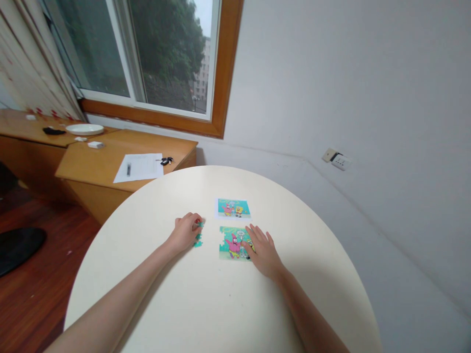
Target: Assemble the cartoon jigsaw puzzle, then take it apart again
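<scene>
Puzzle (pixel 230 252), towards tabletop (pixel 206 304) far edge, appears at piece-selection; right hand (pixel 265 253) lies spread on it; left hand (pixel 185 232) curls at loose pieces (pixel 198 243), grip unclear; next calls for alignment.

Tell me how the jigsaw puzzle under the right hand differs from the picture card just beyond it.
The jigsaw puzzle has a notched left edge; the picture card has a straight one. The right hand covers part of the jigsaw puzzle, while the picture card is uncovered. The jigsaw puzzle looks larger in view than the picture card. Both show a similar cartoon scene on teal.
</scene>
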Demonstrator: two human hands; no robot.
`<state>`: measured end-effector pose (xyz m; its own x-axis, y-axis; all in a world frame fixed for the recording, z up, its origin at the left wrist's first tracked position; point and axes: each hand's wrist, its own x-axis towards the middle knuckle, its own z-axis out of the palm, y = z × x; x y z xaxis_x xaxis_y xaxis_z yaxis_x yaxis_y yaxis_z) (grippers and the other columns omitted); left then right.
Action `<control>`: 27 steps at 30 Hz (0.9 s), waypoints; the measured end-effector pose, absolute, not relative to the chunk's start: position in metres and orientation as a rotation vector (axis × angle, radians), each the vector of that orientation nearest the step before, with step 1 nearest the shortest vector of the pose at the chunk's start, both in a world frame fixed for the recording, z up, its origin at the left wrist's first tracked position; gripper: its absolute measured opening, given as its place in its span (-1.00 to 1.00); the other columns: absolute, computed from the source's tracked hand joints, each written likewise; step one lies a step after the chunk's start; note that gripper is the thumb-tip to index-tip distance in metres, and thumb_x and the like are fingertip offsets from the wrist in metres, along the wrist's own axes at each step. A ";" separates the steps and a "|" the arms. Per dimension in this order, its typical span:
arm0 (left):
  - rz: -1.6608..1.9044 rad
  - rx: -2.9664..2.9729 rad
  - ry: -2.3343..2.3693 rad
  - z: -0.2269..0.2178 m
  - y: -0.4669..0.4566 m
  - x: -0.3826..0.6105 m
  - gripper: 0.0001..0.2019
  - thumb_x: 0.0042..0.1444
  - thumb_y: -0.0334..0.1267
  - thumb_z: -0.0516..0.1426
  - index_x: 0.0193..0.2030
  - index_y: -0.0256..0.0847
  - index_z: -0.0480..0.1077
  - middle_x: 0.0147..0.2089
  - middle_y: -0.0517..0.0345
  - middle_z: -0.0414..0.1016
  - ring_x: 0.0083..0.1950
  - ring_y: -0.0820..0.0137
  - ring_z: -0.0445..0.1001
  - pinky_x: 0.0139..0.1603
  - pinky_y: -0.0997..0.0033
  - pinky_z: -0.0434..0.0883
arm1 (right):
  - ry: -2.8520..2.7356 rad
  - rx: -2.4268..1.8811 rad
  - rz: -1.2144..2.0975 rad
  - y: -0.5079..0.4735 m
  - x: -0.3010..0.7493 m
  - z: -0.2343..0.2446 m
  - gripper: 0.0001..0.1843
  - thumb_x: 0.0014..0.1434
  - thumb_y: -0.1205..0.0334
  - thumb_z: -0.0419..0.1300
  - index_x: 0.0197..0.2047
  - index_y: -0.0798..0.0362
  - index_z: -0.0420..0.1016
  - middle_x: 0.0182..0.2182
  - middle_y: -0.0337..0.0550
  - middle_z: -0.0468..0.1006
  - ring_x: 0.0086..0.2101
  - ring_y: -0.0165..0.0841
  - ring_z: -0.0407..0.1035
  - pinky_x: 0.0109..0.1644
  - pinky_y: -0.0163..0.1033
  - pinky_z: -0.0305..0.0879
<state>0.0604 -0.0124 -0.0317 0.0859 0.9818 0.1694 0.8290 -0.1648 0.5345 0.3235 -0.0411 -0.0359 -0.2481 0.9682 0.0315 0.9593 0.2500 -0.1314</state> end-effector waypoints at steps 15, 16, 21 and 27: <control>0.756 2.104 1.744 -0.036 -0.011 0.060 -0.82 0.03 -0.44 0.06 -0.23 -0.19 0.38 -0.28 0.16 0.40 -0.32 0.38 0.39 -0.09 0.25 0.23 | -1.747 -1.493 0.416 -0.023 0.336 -0.063 -0.39 0.23 -0.06 -0.15 0.26 0.08 0.09 0.20 0.04 0.22 0.20 -0.21 0.07 0.27 -0.01 -0.01; 0.764 2.103 1.734 -0.036 -0.011 0.059 -0.82 0.03 -0.44 0.06 -0.23 -0.20 0.39 -0.29 0.16 0.40 -0.32 0.37 0.39 -0.10 0.25 0.24 | -1.667 -1.457 0.459 -0.021 0.338 -0.065 -0.40 0.22 -0.08 -0.13 0.24 0.05 0.11 0.18 0.03 0.24 0.18 -0.20 0.10 0.26 0.01 0.01; 0.805 2.108 1.705 -0.036 -0.011 0.060 -0.81 0.02 -0.45 0.05 -0.25 -0.19 0.41 -0.30 0.15 0.41 -0.33 0.36 0.39 -0.11 0.25 0.25 | -1.355 -1.382 0.605 -0.014 0.342 -0.069 -0.49 0.17 -0.04 -0.07 0.12 0.02 0.23 0.05 0.02 0.37 0.07 -0.22 0.25 0.16 -0.02 0.15; 0.837 2.098 1.656 -0.035 -0.012 0.062 -0.79 0.01 -0.48 0.03 -0.26 -0.21 0.42 -0.35 0.14 0.44 -0.38 0.39 0.39 -0.20 0.32 0.28 | -1.147 -1.357 0.659 -0.008 0.349 -0.071 -0.61 0.09 0.03 0.00 -0.05 0.00 0.32 -0.17 -0.07 0.47 -0.09 -0.25 0.36 0.07 -0.06 0.21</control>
